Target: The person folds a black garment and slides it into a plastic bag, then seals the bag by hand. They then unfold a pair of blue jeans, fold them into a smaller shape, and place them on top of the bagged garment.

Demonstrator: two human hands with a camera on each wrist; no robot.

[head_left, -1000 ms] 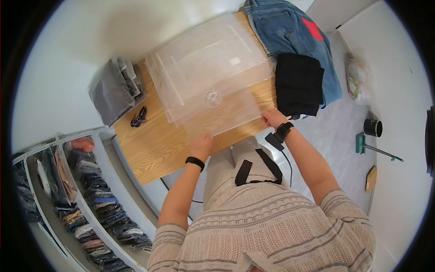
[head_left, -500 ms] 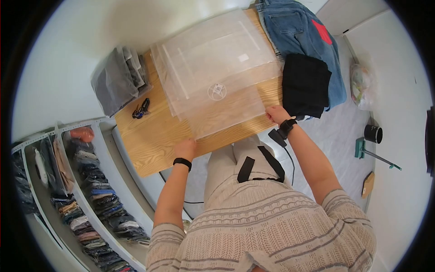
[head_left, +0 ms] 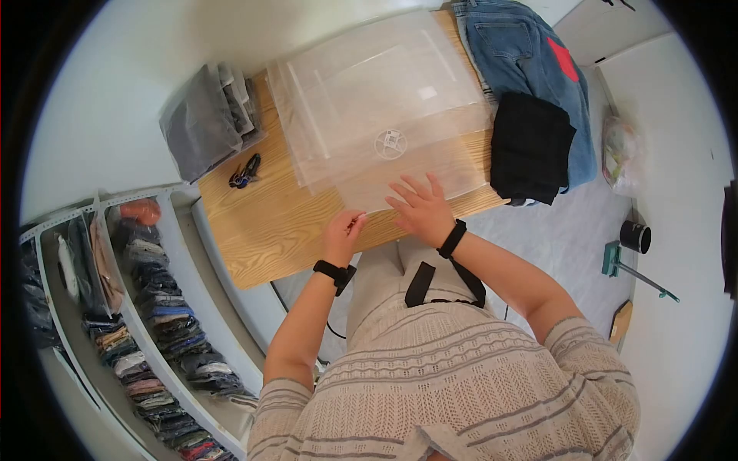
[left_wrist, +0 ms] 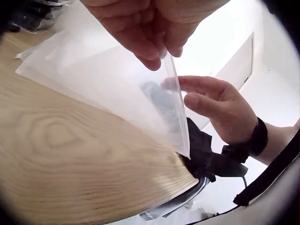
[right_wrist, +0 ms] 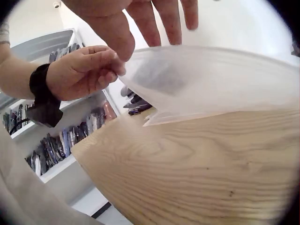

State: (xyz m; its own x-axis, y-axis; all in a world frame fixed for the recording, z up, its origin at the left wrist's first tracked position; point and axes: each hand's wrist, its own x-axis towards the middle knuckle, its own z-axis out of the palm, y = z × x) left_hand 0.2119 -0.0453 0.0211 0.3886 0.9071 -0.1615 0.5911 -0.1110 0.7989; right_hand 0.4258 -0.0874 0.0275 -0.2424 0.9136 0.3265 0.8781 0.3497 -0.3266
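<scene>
Clear frosted plastic bags (head_left: 361,92) lie overlapped on the wooden table (head_left: 269,230). The left hand (head_left: 342,236) pinches the near edge of the front bag (left_wrist: 117,84) between thumb and fingertips, lifting it off the wood in the left wrist view. Beside it the right hand (head_left: 424,213) has its fingers spread over the same edge. In the right wrist view the right hand (right_wrist: 145,21) is at the upper side of the raised film (right_wrist: 206,79); whether it touches cannot be told. A round printed mark (head_left: 390,144) shows on the front bag.
Folded black cloth (head_left: 532,148) and blue jeans (head_left: 503,42) lie at the table's right end. Bagged grey garments (head_left: 204,123) and a dark-handled tool (head_left: 245,171) are at the left. Shelves (head_left: 157,276) of packed clothes stand lower left; a green broom (head_left: 613,259) lies right.
The right hand has left the bag's right corner and moved left, its fingers spreading out. The left hand has moved right and up, and now pinches the bag's near edge.
</scene>
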